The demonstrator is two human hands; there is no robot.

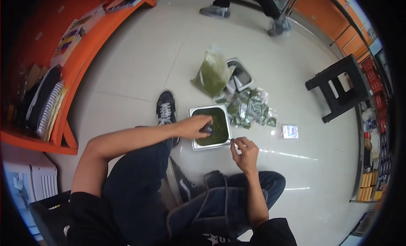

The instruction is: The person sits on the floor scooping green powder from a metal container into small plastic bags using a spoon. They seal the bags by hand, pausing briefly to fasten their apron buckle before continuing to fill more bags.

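A square metal pan (193, 147) of green dried leaf (218, 138) stands on the floor before me. My left hand (198, 126) reaches over the pan from the left, its fingers closed around a small dark, partly clear item (209, 128) whose kind I cannot make out. At the pan's right rim, my right hand (246, 153) is pinched on a thin handle-like end; the rest of that item cannot be made out. Beyond the pan lies a pile of small clear packets (251, 107) with green contents. Behind it stands a large clear bag (210, 74) of green leaf.
A second metal pan (249, 83) holding pale items sits beside the bag. One packet (289, 131) lies apart on the right. A black stool (340, 87) stands farther right, near stocked shelves (370, 161). An orange shelf (84, 72) runs along the left. Another person's shoes (215, 11) are at the back.
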